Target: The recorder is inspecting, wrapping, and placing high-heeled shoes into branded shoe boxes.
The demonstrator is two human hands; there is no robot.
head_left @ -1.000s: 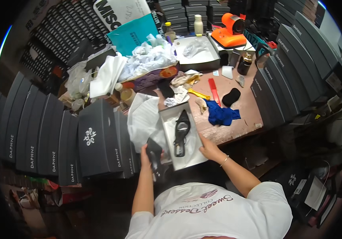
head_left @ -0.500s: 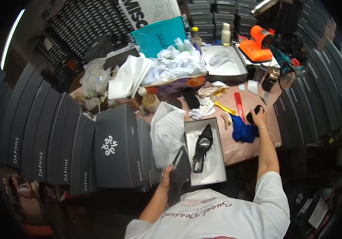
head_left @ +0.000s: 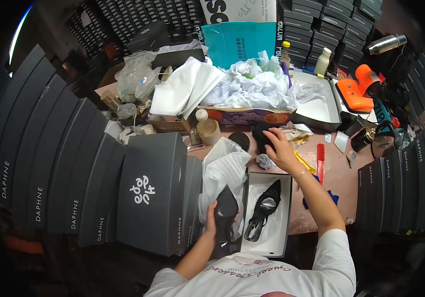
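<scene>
Left hand (head_left: 212, 220): grasps black pointed-toe shoe (head_left: 226, 204); likely light, stiff-soled, best held mid-sole.
Right hand (head_left: 282, 153): at far black pad (head_left: 260, 132), probably soft; grip unclear.

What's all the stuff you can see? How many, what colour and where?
Near box: 1, white inside, before the person
Boxed shoe: 1, black, in the near box
Held shoe: 1, black, in left hand
Wrapping: 1, white, left of the near box
Dark thing: 1, black, by right hand's fingers; kind unclear
Closed shoeboxes: many, dark grey, sides and back
Table: 1, pinkish, middle
Brush: 1, red, table's right
Cloth: 1, blue, table's right, partly hidden
Bottles: at least 3, mixed, middle and back
Paper heap: 1, white, in purple-sided box
Device: 1, orange, back right
Panel: 1, teal, back
Left hand: 1, bare, holding the shoe
Right hand: 1, bare, beyond the near box
Shirt: 1, white, bottom
</scene>
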